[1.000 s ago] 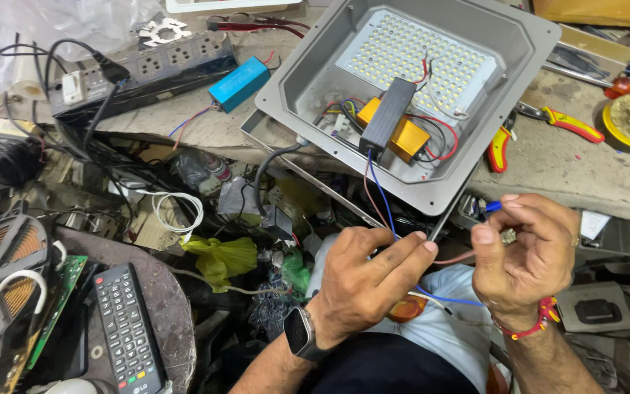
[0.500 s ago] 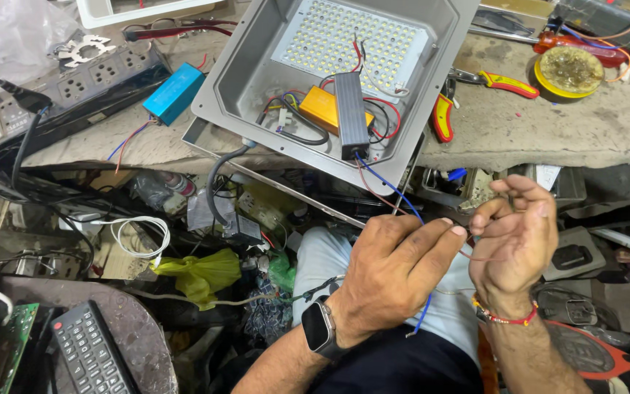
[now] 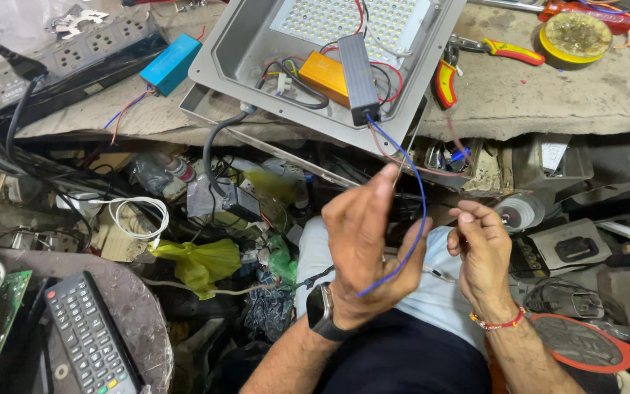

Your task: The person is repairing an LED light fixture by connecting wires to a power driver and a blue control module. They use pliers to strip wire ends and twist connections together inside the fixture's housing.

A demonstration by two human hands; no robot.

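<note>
My left hand [image 3: 366, 241], with a dark watch [image 3: 320, 310] on the wrist, is raised over my lap with its fingers stretched out. A blue wire [image 3: 421, 211] runs down from the black driver box [image 3: 359, 69] in the grey LED floodlight housing [image 3: 249, 66] and drapes across that hand's heel. Its index fingertip touches a thin reddish wire [image 3: 400, 162]. My right hand [image 3: 483, 248], a red thread band at its wrist, hangs beside it with curled fingers and nothing visibly in them. An orange block [image 3: 326, 76] sits next to the driver.
On the worn bench lie red-and-yellow pliers [image 3: 442, 80], a yellow solder tin [image 3: 576, 33], a blue box [image 3: 171, 63] and a power strip [image 3: 74, 55]. Below are tangled cables, a yellow-green bag [image 3: 198, 259], a remote [image 3: 89, 335], a tape roll [image 3: 519, 211] and a red swatter [image 3: 592, 350].
My hands were pinched together on the wires under the lamp; they have since come apart. The left hand has opened flat and the blue wire now hangs in a loop.
</note>
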